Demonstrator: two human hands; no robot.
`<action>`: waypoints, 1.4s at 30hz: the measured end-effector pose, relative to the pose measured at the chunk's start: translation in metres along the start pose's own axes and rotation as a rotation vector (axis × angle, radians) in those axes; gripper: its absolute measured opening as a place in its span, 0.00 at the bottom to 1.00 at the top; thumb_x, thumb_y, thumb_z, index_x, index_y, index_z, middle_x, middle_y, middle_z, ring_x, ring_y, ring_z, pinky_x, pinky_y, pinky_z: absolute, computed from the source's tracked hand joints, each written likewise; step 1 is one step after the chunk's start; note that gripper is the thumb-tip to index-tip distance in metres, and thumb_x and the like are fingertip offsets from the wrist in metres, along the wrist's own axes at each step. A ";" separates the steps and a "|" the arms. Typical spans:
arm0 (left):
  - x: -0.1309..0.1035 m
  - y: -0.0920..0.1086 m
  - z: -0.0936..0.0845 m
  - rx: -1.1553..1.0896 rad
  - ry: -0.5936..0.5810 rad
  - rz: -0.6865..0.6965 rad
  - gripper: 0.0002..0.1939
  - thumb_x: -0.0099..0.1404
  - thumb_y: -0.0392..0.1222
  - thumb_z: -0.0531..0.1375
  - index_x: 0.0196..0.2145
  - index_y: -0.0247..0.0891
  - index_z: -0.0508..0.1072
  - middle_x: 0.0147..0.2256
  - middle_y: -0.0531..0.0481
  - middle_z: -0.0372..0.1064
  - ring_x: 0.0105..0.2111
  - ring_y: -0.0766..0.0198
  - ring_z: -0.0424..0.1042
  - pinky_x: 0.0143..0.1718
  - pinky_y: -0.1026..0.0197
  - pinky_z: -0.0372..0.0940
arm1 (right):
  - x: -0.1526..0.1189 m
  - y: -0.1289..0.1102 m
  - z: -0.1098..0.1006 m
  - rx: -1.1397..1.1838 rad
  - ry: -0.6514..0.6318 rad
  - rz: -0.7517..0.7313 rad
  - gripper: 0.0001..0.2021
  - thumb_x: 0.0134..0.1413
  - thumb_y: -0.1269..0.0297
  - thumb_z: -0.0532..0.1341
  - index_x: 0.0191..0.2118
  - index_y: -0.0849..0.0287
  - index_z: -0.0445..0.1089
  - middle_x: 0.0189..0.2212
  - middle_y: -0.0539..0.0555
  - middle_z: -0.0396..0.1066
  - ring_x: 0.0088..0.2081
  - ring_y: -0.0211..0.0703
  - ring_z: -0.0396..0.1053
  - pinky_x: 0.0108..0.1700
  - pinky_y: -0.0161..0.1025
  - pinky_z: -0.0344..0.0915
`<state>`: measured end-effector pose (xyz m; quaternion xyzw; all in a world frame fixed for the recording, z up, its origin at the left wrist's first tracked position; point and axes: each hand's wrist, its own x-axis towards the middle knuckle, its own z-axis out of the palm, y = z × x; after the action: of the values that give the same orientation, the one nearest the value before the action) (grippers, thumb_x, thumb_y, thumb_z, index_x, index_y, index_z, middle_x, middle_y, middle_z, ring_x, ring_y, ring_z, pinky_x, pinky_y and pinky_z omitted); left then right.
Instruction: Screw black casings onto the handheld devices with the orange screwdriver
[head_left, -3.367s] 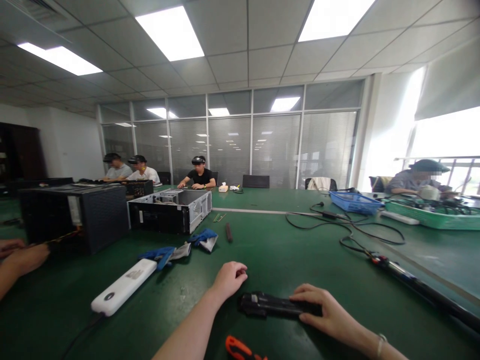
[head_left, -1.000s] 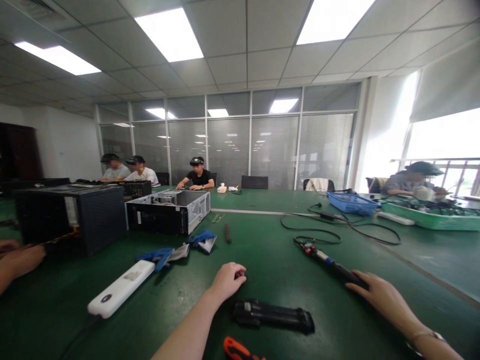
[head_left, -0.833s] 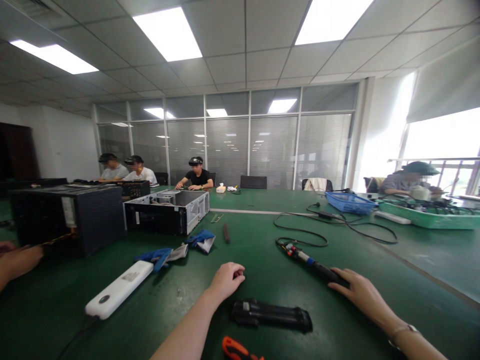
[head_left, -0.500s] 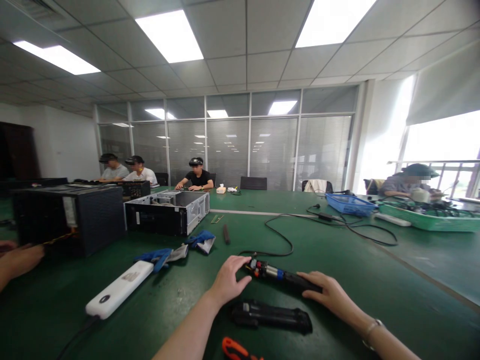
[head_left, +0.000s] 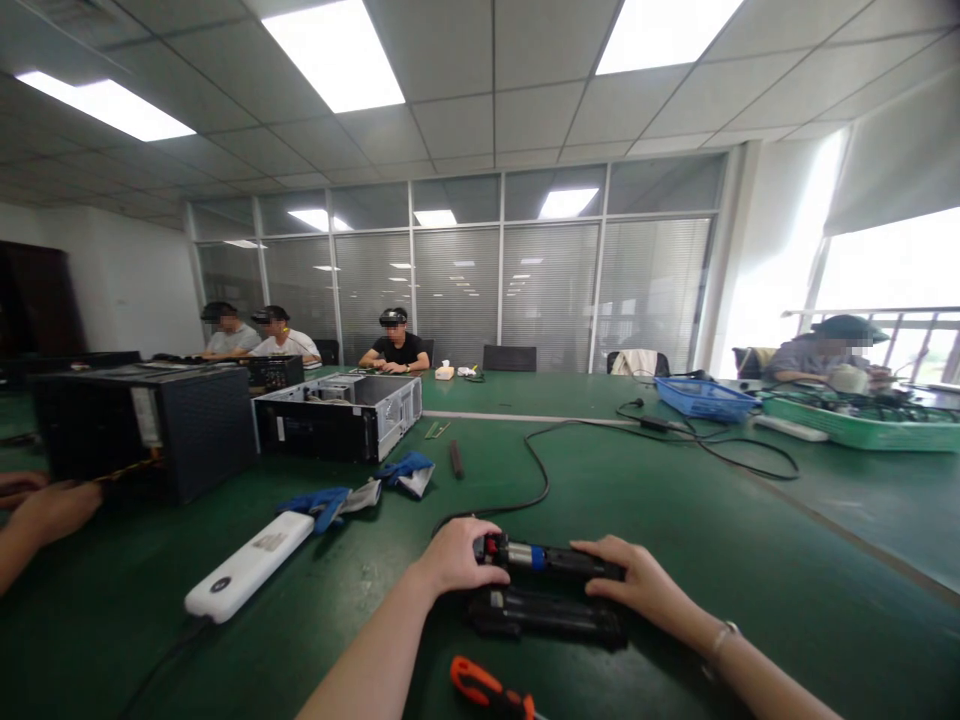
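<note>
An opened electric screwdriver (head_left: 525, 556), with a silver and blue body inside a black half-shell, lies crosswise before me. My left hand (head_left: 459, 555) is closed round its left end, where red parts and a cable show. At the other end my right hand (head_left: 626, 572) grips the black shell between thumb and fingers. Just nearer to me rests the loose black housing half (head_left: 547, 615), flat on the table and apart from both palms. Closer still is an orange-and-black screwdriver (head_left: 484, 688), its tip cut off by the lower frame edge.
Blue-grey gloves (head_left: 330, 505) and a white power bank-like box (head_left: 251, 567) lie to the left. Computer cases (head_left: 150, 430) stand beyond, with a co-worker's hands (head_left: 56, 515) at one. A black cable (head_left: 540, 470) runs toward the blue basket (head_left: 705, 398) and green basket (head_left: 877, 430).
The opened electric screwdriver has moved slightly left and nearer the loose housing half, turned more level. My left hand has closed round its end; my right hand has shifted left with it.
</note>
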<state>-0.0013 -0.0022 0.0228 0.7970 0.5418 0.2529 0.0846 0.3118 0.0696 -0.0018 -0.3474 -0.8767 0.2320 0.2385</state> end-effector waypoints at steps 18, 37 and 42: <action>0.002 -0.013 0.003 -0.010 -0.025 -0.115 0.27 0.46 0.54 0.70 0.42 0.40 0.75 0.40 0.49 0.73 0.39 0.54 0.72 0.37 0.62 0.64 | -0.014 0.008 -0.007 -0.200 0.224 0.004 0.31 0.45 0.47 0.65 0.56 0.54 0.67 0.53 0.59 0.66 0.55 0.56 0.62 0.58 0.51 0.59; 0.004 -0.021 0.010 -0.008 -0.006 -0.094 0.28 0.44 0.55 0.71 0.42 0.40 0.75 0.39 0.50 0.73 0.38 0.55 0.71 0.37 0.63 0.63 | -0.028 -0.052 0.014 -0.076 -0.121 -0.157 0.24 0.55 0.51 0.61 0.56 0.51 0.67 0.53 0.58 0.67 0.56 0.53 0.63 0.60 0.49 0.58; 0.004 -0.020 0.009 -0.022 -0.012 -0.097 0.28 0.44 0.55 0.70 0.42 0.40 0.75 0.39 0.49 0.73 0.38 0.55 0.71 0.36 0.63 0.63 | -0.027 -0.058 0.014 -0.060 -0.134 -0.207 0.19 0.58 0.55 0.59 0.54 0.52 0.69 0.49 0.58 0.69 0.51 0.50 0.66 0.56 0.47 0.62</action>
<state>-0.0124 0.0103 0.0083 0.7704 0.5764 0.2498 0.1086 0.2923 0.0093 0.0134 -0.2455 -0.9285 0.2024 0.1916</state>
